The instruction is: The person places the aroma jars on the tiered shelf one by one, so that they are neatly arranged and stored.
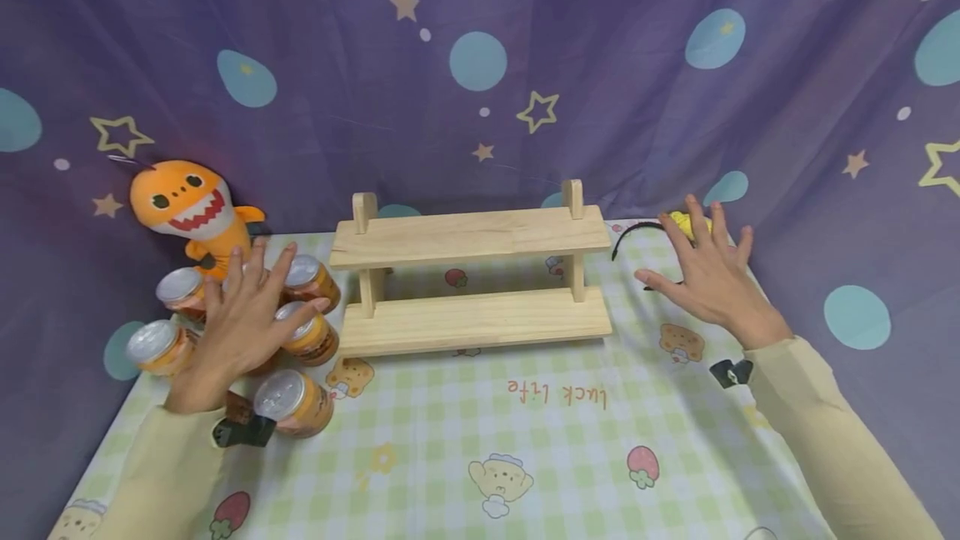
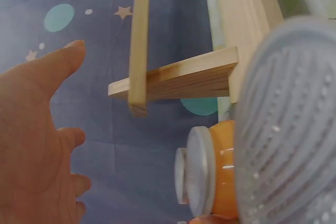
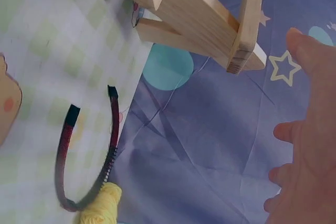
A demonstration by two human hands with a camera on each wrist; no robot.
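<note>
Backdrop: we see a purple star-printed cloth [image 1: 480, 40] behind the green-checked tablecloth [image 1: 480, 440].
Shelf: a pale two-tier wooden rack [image 1: 471, 277] stands at the tablecloth's far edge.
Cans: orange silver-lidded cans [image 1: 296, 402] cluster at the left edge beside an orange plush shark [image 1: 197, 211].
Left hand [image 1: 240, 323]: spread above the cans.
Right hand [image 1: 712, 277]: spread near the far right corner.
Right wrist view only: we see a whole black headband with yellow trim [image 3: 86, 166].

Wooden shelf [image 1: 470, 277] at frame centre on the table [image 1: 540, 448]. Cans [image 1: 294, 402] at left beneath the left hand [image 1: 243, 319], plush shark [image 1: 197, 211] behind. Headband [image 1: 637, 236] at right, past the right hand [image 1: 712, 277].
</note>
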